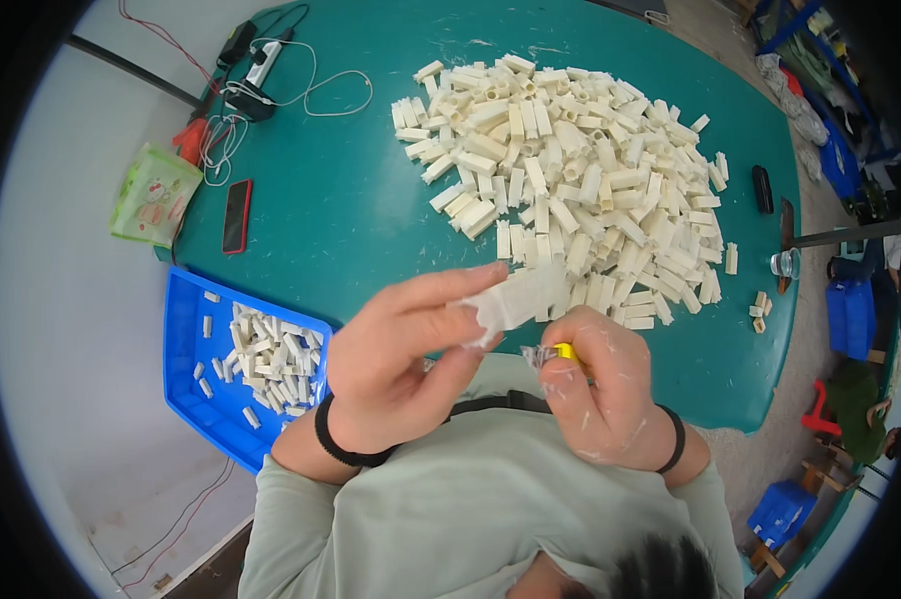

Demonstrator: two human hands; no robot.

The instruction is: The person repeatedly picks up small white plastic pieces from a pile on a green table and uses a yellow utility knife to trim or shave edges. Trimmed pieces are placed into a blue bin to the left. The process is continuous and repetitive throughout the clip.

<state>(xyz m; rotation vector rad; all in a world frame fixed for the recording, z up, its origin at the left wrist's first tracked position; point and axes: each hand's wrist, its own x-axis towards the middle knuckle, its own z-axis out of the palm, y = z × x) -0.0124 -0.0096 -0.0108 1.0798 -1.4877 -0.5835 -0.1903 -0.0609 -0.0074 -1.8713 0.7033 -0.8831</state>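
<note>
My left hand (pixel 403 349) is closed on a cream rectangular plastic piece (pixel 518 302), pinched between thumb and fingers and tilted up to the right. The piece resembles those in the pile beyond it. My right hand (pixel 607 389) is wrapped round a small yellow-handled tool (pixel 567 351); its short tip, with pale shavings on it, points toward the held piece but stays apart from it. The fist hides most of the handle, so its exact kind is unclear. White flecks stick to my right hand. Both hands are above the table's near edge, in front of my body.
A large heap of cream plastic pieces (pixel 570 170) covers the middle of the green table (pixel 321 170). At left, a blue tray (pixel 196 384) holds smaller white pieces. A phone (pixel 236 217), a power strip with cables (pixel 261 65) and a green-white bag (pixel 156 195) are nearby.
</note>
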